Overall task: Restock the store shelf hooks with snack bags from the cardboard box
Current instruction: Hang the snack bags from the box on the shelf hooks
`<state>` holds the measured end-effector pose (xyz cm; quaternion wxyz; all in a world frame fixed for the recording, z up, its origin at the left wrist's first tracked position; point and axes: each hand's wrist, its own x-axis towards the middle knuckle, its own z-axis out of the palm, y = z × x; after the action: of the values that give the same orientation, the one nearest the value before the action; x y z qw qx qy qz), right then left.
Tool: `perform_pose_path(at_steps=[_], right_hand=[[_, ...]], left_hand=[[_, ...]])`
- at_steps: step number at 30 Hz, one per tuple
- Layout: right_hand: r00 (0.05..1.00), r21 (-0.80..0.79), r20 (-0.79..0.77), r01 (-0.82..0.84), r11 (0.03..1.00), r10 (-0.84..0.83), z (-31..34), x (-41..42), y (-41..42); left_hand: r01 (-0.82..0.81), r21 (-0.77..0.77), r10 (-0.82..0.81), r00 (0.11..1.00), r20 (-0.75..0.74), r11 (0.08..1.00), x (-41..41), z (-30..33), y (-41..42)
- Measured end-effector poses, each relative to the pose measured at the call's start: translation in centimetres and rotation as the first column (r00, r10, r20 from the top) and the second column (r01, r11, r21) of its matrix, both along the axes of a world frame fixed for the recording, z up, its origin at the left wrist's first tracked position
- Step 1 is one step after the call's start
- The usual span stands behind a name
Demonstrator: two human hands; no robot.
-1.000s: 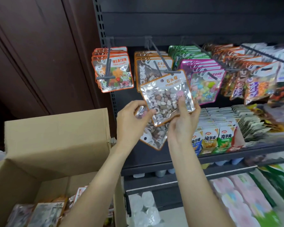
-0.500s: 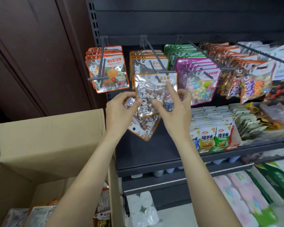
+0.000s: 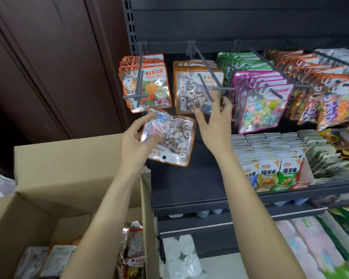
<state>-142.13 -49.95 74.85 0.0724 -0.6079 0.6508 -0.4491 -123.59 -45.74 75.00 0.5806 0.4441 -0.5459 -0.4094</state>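
My left hand (image 3: pixel 136 140) grips a clear orange-edged stone candy bag (image 3: pixel 172 140), held upside down below the hooks. My right hand (image 3: pixel 215 122) is spread with straight fingers just under the front stone candy bag (image 3: pixel 191 91) hanging on the middle hook (image 3: pixel 205 63), holding nothing. The open cardboard box (image 3: pixel 54 178) stands at lower left with more snack bags (image 3: pixel 133 248) inside. To the left hangs a row of orange vitamin gummy bags (image 3: pixel 149 85) on another hook.
Pink (image 3: pixel 264 101) and green bags (image 3: pixel 242 61) and further orange packs (image 3: pixel 320 87) hang on hooks to the right. A shelf (image 3: pixel 199 190) below holds rows of small packets (image 3: pixel 270 174). A dark wooden wall (image 3: pixel 48 67) stands on the left.
The bag my right hand lifted now hangs on the middle hook, and that hand has let go. My left hand has moved up and left a little with its bag.
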Motion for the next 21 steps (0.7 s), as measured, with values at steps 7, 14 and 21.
perform_pose_path(at_steps=[7, 14, 21], right_hand=[[0.953, -0.098, 0.234, -0.174, 0.98, 0.192, -2.1, -0.5, 9.2], [0.802, -0.08, 0.447, -0.405, 0.911, 0.396, -1.4, -2.1, 10.1], [0.408, -0.311, 0.879, 0.102, 0.945, 0.245, -2.1, -0.8, 9.3]], left_hand=[[0.19, -0.117, -0.151, 0.947, 0.283, 0.975, -0.2, -0.4, 0.4], [0.346, -0.204, -0.248, 0.888, 0.388, 0.916, -3.2, 2.0, 1.5], [0.314, -0.027, -0.315, 0.949, -0.008, 0.949, -3.6, 1.3, 1.8]])
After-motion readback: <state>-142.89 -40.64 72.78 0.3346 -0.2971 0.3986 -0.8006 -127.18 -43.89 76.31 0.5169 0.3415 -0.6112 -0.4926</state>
